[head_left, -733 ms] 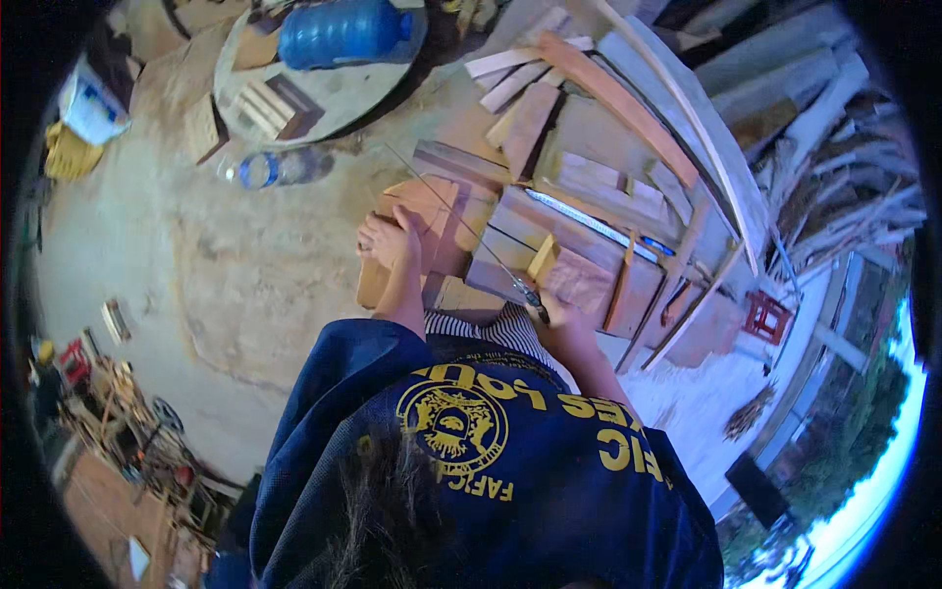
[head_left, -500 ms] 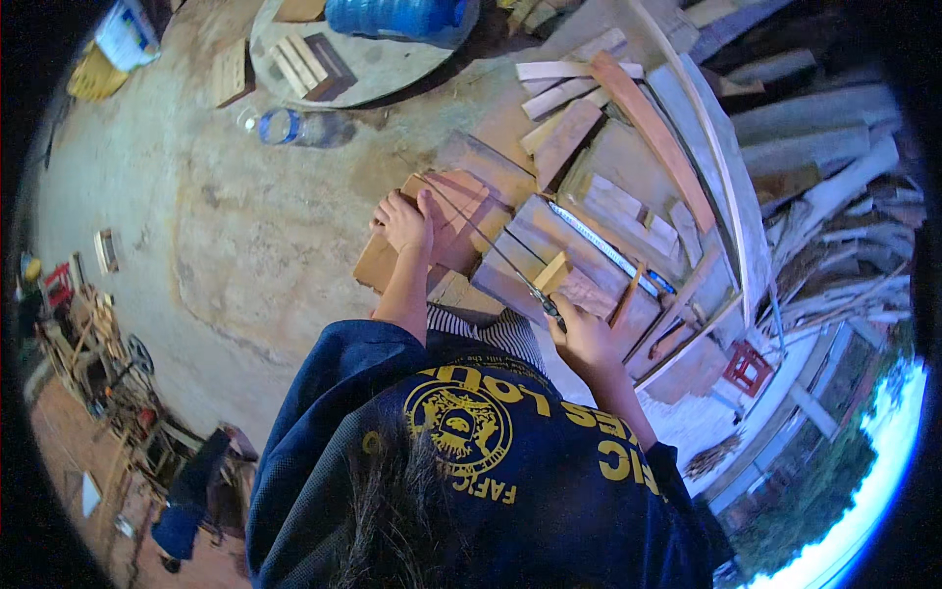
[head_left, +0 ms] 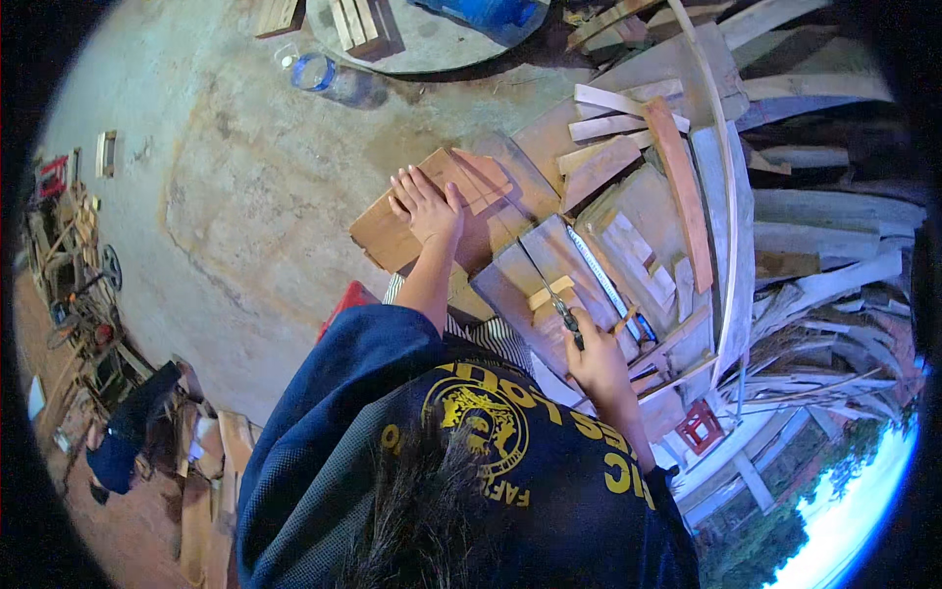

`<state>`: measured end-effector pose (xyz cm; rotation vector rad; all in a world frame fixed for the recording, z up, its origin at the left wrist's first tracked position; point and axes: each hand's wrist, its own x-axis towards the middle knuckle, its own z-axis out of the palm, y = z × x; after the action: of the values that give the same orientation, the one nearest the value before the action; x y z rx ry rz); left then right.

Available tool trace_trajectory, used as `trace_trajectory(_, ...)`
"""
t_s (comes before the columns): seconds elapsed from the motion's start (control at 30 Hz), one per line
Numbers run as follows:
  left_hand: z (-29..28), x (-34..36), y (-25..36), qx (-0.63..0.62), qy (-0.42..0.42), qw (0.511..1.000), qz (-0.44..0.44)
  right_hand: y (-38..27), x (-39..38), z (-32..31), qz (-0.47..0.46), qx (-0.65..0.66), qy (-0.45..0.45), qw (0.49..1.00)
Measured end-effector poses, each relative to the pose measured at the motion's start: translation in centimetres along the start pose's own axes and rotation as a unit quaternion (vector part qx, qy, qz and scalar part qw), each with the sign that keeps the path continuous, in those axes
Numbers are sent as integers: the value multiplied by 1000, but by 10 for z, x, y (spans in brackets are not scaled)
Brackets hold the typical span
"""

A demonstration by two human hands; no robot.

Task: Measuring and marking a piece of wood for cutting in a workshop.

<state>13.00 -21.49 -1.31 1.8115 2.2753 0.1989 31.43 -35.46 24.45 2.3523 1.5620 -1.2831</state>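
Note:
My left hand (head_left: 428,208) lies on top of a reddish-brown wooden board (head_left: 383,231), its fingers stretched out and apart. My right hand (head_left: 596,358) is closed around the dark handle of a handsaw (head_left: 535,261). The saw's long, thin blade shows nearly edge-on and runs from my right hand up to the board, just right of my left hand; its teeth are too small to see. Under the saw's near part is a pale wood block (head_left: 551,293), resting on a grey plank surface. A white ruler-like strip (head_left: 594,263) lies beyond it.
Cut wood strips (head_left: 677,187) and stacked planks (head_left: 814,240) fill the right side. A clear plastic bottle (head_left: 316,73) lies on the concrete floor, near a round slab (head_left: 412,54) with a blue jug (head_left: 496,15). Another person (head_left: 137,422) bends at lower left; a red stool (head_left: 699,426) stands lower right.
The whole view has shifted and turned. My left fingers have straightened and lie flatter on the board. My right hand still grips the saw and sits a little farther back from the pale block.

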Motion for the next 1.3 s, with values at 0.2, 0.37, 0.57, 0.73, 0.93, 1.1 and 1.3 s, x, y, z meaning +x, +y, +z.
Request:
trace_trajectory(0.2,-6,4,1,-3,-34,999,-20,-12,16,-11,24,-28,-68,997)
trace_trajectory(0.37,-4,4,7,-19,-32,999,-26,-31,65,14,-49,-32,-4,998)
trace_trajectory(0.57,-3,-2,-4,-42,-59,996,54,-44,48,-4,38,-12,-54,998)
trace_trajectory(0.73,-1,-1,1,-48,-54,996,47,-14,60,42,13,-5,-33,999)
trace_trajectory(0.93,8,1,4,-32,-34,999,27,-2,110,103,-31,25,89,995)
trace_trajectory(1.1,2,3,-2,-15,-46,999,18,-2,116,117,-54,82,100,990)
trace_trajectory(1.3,14,1,3,-1,7,997,71,14,121,144,-41,60,171,983)
